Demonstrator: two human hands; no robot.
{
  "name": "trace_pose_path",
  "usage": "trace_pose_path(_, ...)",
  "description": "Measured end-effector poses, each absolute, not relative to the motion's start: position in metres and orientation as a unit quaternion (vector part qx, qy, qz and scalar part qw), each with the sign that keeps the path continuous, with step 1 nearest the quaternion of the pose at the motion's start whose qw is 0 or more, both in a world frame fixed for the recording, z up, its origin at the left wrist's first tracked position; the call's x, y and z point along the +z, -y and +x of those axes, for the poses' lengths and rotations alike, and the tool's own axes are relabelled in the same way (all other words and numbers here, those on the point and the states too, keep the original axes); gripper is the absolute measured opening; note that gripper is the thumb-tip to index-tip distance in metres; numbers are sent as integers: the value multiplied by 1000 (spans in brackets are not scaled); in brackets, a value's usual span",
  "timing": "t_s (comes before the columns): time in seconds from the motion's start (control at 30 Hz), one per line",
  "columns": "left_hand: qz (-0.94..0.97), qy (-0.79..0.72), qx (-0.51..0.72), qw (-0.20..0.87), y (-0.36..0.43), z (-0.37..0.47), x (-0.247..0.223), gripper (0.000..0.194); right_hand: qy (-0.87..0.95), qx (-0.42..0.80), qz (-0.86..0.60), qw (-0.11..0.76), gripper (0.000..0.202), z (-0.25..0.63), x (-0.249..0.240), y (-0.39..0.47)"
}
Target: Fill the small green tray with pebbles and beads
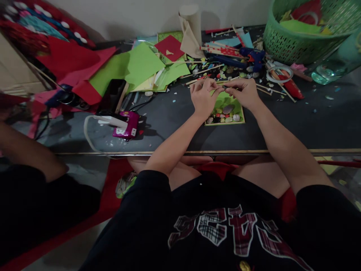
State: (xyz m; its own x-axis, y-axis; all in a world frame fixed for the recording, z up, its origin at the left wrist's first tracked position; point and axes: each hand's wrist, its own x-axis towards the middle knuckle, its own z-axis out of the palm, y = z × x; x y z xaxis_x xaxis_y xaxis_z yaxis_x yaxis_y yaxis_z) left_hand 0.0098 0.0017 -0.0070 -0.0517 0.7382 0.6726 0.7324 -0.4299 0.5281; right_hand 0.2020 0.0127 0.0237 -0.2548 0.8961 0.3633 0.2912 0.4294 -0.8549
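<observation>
Pinching: our left hand [201, 98] and right hand [244, 92] meet fingertip to fingertip on a small dark piece [223, 87]; both grips closed on it
Piece: just above the green tray [239, 111] of pebbles [228, 109]
Advice: we judge it best worked directly over the tray; a dropped piece lands there
Worktop [310, 120]: glue gun [254, 56] beyond the tray

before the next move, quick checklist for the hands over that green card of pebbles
1. Left hand and right hand meet above the green card of pebbles: ok.
2. Small dark piece pinched between the fingertips: ok, though what it is cannot be told.
3. Card lies flat on the dark table: ok.
4. Blue glue gun lies apart from both hands: ok.
5. Table around the card free of scraps: not ok.
</observation>
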Motion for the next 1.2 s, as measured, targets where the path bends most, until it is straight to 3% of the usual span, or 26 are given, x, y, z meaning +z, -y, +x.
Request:
trace_pose_path(0.17,738,-474,480,17,-10,-4,-3,61,691,391,-398,460,34,201,20,-14)
trace_pose_path(0.5,786,-405,466,-21,-12,3,6,52,664,480,-380,429,76,199,19,-15)
trace_pose_path(0.67,776,-439,452,9,-4,6,11,65,666,476,-411,401,88,197,21,-12)
trace_pose_path(1.2,787,-448,421,49,-5,5,13,55,692,451,-411,387,81,201,23,-13)
